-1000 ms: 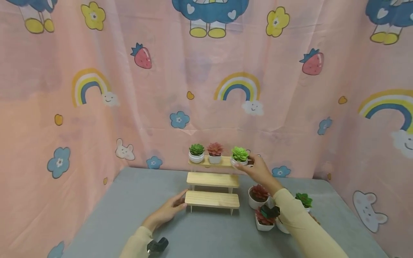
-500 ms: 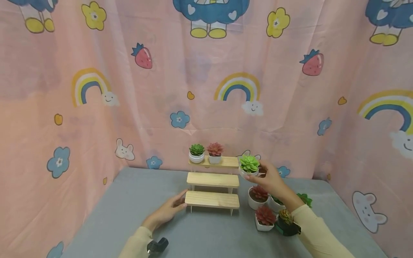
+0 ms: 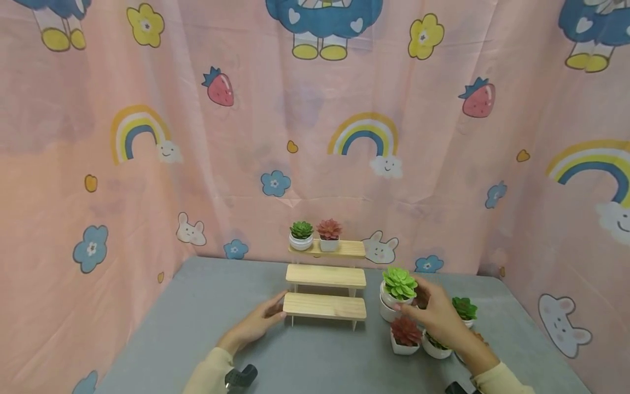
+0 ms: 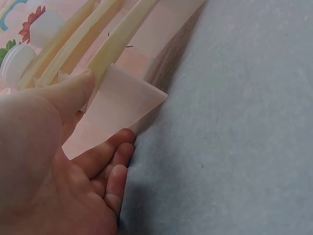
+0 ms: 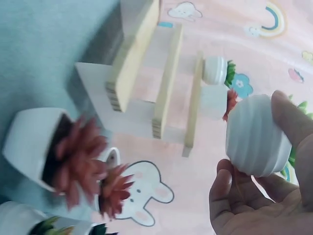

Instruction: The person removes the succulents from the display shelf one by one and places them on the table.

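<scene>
My right hand [image 3: 435,309] holds a bright green artificial succulent [image 3: 400,283] by its ribbed white pot [image 5: 257,134], thumb on one side and fingers on the other. In the head view the pot overlaps another white pot [image 3: 389,313] behind it. My left hand [image 3: 253,326] holds the left end of the lowest board of a three-tier wooden stand [image 3: 325,305]. Its thumb [image 4: 73,93] lies against the board's end, and the other fingers curl beside the clear side support [image 4: 122,98]. On the top tier stand a dark green succulent [image 3: 301,235] and a red one [image 3: 329,235].
Right of the stand, a red succulent in a square white pot [image 3: 404,335] stands near a green one in a white pot [image 3: 436,346]. Farther right is another green succulent [image 3: 465,311]. A pink patterned cloth [image 3: 315,202] hangs behind the grey table [image 3: 197,295].
My right hand has lifted the bright green succulent away from the right end of the top tier and brought it right and down toward the other pots. The left hand stays put.
</scene>
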Motion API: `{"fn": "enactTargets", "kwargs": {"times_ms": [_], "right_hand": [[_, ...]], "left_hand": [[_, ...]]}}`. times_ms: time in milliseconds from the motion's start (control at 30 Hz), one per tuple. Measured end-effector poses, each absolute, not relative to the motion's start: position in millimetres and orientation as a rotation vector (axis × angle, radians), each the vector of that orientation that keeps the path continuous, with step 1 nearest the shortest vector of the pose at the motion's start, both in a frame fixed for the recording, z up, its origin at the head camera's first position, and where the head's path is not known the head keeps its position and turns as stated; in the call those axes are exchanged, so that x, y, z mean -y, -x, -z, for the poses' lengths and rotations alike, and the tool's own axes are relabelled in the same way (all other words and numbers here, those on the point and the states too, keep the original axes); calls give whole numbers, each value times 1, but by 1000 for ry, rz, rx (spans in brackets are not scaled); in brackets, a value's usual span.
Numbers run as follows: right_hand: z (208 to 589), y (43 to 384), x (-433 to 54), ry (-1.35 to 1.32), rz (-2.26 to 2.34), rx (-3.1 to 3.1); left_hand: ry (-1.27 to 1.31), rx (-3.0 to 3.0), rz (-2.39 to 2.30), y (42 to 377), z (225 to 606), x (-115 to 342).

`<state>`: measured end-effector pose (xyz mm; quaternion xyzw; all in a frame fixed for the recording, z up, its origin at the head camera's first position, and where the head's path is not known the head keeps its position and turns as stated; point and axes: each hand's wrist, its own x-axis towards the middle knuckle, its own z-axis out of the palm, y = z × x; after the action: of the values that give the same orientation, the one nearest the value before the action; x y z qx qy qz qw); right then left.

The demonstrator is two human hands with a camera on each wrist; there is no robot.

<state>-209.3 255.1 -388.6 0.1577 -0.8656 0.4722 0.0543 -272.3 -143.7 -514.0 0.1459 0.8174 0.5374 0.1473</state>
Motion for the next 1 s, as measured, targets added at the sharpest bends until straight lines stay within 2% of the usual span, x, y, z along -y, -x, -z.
{"fn": "enactTargets", "kwargs": {"times_ms": [533, 1000], "right_hand": [[419, 173, -266, -75, -1530, 2811], [453, 158, -293, -287, -1486, 2882]], "left_hand": [[-410, -2340, -1555, 271, 519, 142], [-394, -2358, -1549, 274, 519, 143]]}}
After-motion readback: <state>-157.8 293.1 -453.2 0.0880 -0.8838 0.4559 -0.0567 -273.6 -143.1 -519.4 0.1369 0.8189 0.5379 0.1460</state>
